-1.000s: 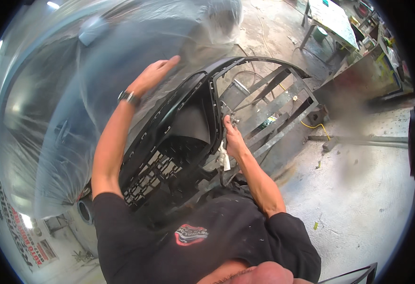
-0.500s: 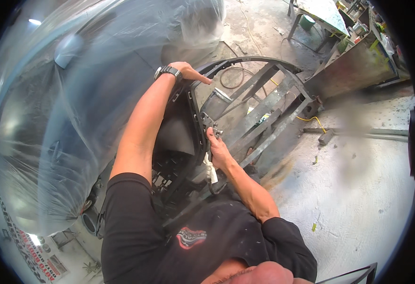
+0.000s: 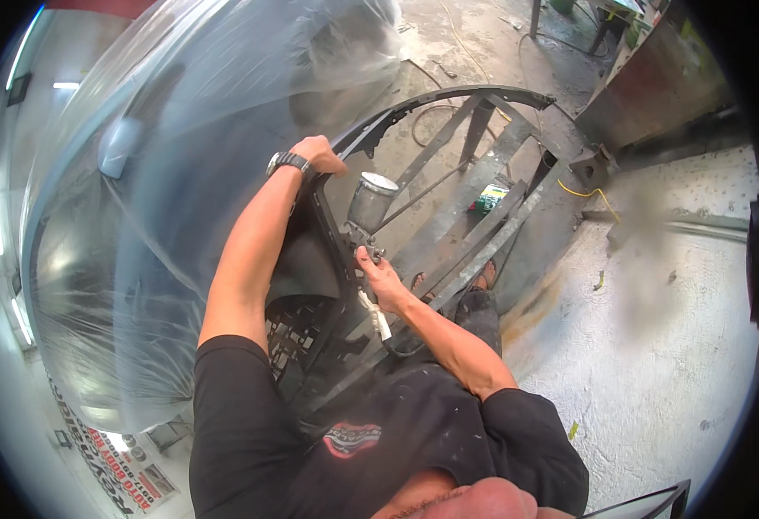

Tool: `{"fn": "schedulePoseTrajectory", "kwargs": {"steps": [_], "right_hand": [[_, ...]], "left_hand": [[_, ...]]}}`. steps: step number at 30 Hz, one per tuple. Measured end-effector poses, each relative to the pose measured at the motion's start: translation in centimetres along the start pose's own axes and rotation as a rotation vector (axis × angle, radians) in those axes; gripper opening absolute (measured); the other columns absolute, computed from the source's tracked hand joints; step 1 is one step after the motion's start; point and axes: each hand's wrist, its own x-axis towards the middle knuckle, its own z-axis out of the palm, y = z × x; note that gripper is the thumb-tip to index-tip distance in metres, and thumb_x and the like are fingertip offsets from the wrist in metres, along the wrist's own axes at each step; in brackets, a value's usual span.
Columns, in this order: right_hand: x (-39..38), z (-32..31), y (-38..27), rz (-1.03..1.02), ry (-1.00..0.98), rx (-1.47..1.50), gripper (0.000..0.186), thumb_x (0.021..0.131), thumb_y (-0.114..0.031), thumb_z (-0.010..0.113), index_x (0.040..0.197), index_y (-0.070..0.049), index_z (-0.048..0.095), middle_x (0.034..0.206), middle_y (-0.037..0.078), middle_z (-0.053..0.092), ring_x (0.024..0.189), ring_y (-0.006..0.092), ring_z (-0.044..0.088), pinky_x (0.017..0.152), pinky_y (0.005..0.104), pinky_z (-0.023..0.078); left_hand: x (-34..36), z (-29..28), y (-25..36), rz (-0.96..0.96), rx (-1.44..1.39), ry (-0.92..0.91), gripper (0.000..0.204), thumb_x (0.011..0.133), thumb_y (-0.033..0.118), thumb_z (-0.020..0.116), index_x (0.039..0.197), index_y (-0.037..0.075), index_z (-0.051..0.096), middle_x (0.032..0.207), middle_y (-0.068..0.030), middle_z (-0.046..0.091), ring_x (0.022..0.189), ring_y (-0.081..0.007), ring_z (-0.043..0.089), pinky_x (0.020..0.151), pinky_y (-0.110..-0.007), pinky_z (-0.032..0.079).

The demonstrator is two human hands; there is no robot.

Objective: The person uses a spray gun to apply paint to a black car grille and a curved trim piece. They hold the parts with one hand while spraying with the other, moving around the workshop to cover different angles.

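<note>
The left hand (image 3: pixel 317 154), fingers partly curled, is at the upper rim of the black bumper (image 3: pixel 331 235); its fingertips are partly hidden, so whether it grips the rim cannot be told. The bumper is dark and curved, with a mesh-like section low down, and runs along the left edge of the metal stand (image 3: pixel 509 143), arching past its far end. Just right of the bumper's inner edge, the right hand (image 3: pixel 381 284) is wrapped around a spray gun (image 3: pixel 367 208), its grey cup uppermost.
</note>
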Motion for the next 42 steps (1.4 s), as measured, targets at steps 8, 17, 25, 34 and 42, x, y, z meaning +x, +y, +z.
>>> {"fn": "schedulePoseTrajectory", "kwargs": {"steps": [8,17,25,34,42], "right_hand": [[-4.7,-4.3,-3.6,-0.015,-0.047,0.055,0.081,0.093,-0.064,0.054,0.145,-0.004,0.038,0.136,0.018,0.055,0.098,0.0332,0.070,0.071,0.0415,0.061],[-12.4,-11.4,-7.5,-0.205,0.040,0.109,0.076,0.094,-0.063,0.051,0.143,-0.006,0.042,0.121,0.020,0.064,0.063,0.0257,0.069,0.051,0.0323,0.057],[-18.5,-17.7,-12.2,-0.492,0.297,0.087,0.073,0.096,-0.063,0.049,0.135,-0.002,0.050,0.110,0.020,0.068,0.051,0.0199,0.063,0.041,0.0269,0.048],[-21.7,-20.9,-12.4,-0.573,0.435,0.153,0.062,0.102,-0.055,0.044,0.134,-0.002,0.049,0.109,0.021,0.068,0.049,0.0221,0.064,0.039,0.0270,0.048],[-23.2,-20.9,-16.9,-0.615,0.446,0.016,0.067,0.100,-0.059,0.045,0.133,-0.002,0.049,0.109,0.019,0.068,0.048,0.0193,0.062,0.039,0.0262,0.047]], "left_hand": [[1.6,2.2,0.0,-0.002,0.026,0.148,0.073,0.074,0.022,0.069,0.136,-0.008,0.044,0.120,-0.0311,0.063,0.115,-0.0395,0.063,0.096,-0.049,0.050],[-2.3,3.2,2.5,-0.008,0.130,0.320,0.087,0.081,0.010,0.066,0.152,-0.006,0.018,0.135,-0.0346,0.051,0.127,-0.0507,0.050,0.106,-0.075,0.025],[-4.2,3.1,2.6,0.049,0.201,0.392,0.091,0.080,0.010,0.065,0.154,-0.007,0.015,0.128,-0.0392,0.053,0.120,-0.0555,0.053,0.102,-0.080,0.025],[-4.0,6.3,7.5,0.090,0.314,0.430,0.080,0.087,0.011,0.060,0.155,-0.003,0.021,0.126,-0.0374,0.055,0.117,-0.0555,0.054,0.102,-0.078,0.027],[-0.3,7.5,5.9,-0.004,0.218,0.477,0.071,0.087,0.011,0.061,0.149,-0.002,0.031,0.123,-0.0316,0.058,0.113,-0.0501,0.060,0.094,-0.070,0.041]]}}
